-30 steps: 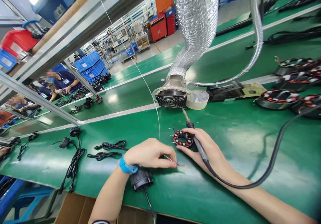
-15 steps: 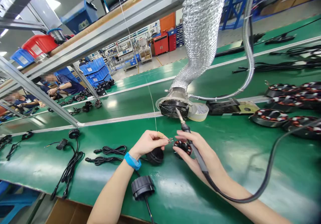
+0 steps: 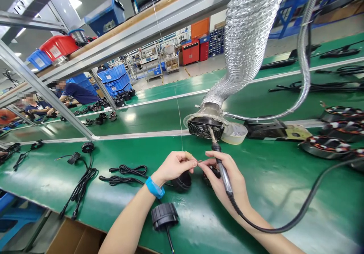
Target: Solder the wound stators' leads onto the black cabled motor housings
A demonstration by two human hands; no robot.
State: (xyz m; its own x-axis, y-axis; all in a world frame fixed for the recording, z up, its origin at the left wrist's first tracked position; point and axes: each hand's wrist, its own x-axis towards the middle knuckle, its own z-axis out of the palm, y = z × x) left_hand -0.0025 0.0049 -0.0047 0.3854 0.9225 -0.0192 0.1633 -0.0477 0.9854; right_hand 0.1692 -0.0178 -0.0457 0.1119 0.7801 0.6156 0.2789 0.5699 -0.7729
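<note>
My left hand [image 3: 174, 166] is closed in a pinch on a thin wire end, right against my right hand's fingertips. My right hand [image 3: 224, 178] grips a soldering iron [image 3: 220, 163], tip pointing up and away toward the fan. Its fingers also wrap a small copper-wound stator [image 3: 209, 172], mostly hidden. A black round part [image 3: 182, 181] lies on the green bench just under my left hand. A second black round cap with a cable [image 3: 164, 216] rests near the front edge. A thin solder wire [image 3: 179, 121] hangs down from the spool overhead.
A fume fan [image 3: 205, 125] on a silver flexible duct [image 3: 244, 45] sits just behind my hands, with a tape roll [image 3: 234, 132] beside it. Several wound stators [image 3: 324, 146] lie at right. Black cables [image 3: 125, 172] lie at left. Other people work at far left.
My left hand came up from the bench front to meet my right hand at the stator. The stator was lifted and is now enclosed by my right fingers. The camera tilted up.
</note>
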